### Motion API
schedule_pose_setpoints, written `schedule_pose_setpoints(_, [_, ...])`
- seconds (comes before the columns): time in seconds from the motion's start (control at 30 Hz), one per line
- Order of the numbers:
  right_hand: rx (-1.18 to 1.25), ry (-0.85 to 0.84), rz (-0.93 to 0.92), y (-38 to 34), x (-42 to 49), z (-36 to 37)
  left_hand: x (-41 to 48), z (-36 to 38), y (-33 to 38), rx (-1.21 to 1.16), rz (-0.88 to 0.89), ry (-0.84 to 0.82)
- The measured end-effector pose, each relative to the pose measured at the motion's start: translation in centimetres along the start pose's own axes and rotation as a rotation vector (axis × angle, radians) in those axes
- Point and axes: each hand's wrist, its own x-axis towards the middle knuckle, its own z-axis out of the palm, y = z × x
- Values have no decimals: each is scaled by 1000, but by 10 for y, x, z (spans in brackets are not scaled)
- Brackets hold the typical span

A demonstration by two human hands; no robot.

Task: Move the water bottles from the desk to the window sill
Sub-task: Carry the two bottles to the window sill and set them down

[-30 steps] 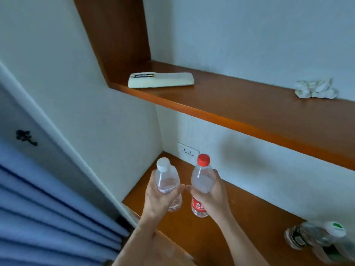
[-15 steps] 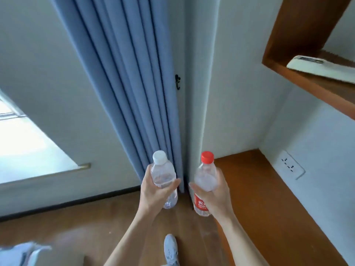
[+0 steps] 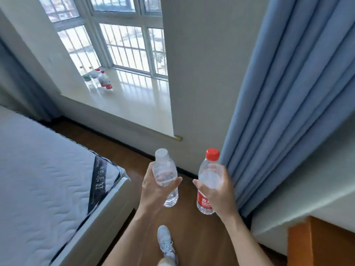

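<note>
My left hand [image 3: 153,191] grips a clear bottle with a white cap [image 3: 163,169], held upright over the floor. A clear bottle with a red cap and red label [image 3: 209,179] stands upright in my right hand [image 3: 221,192], close beside the first. Both are in front of me at chest height. The white window sill [image 3: 134,100] lies ahead to the upper left, well beyond the hands. Several bottles [image 3: 101,78] stand on its far left end by the window.
A bed with a white mattress [image 3: 44,179] fills the left side. A blue curtain [image 3: 284,96] hangs on the right, touching my right hand's side. The desk corner [image 3: 318,244] shows at the bottom right. Wooden floor [image 3: 119,148] runs between bed and sill wall; my shoe [image 3: 166,244] is below.
My view has swung left from the desk and shelf, past the curtain, to the window and sill. Both hands keep the same hold on their bottles.
</note>
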Motion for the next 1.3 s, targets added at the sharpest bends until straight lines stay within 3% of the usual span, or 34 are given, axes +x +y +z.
schedule_pose_setpoints(0.3, [-88,-184,-35,-15,109,140,123,-84,-39,13,-85,222])
schedule_pose_setpoints(0.57, [-90,-219,-70,-46,212,251,249,-143,-47,35,-55,272])
schedule_pose_setpoints(1.03, [-163,-392,-81,-57,325,367,367,-200,-79,60,-128,435])
schedule_pose_setpoints(1.3, [-118,-513,-62,-62,439,443,476,-222,-91,38,-157,590])
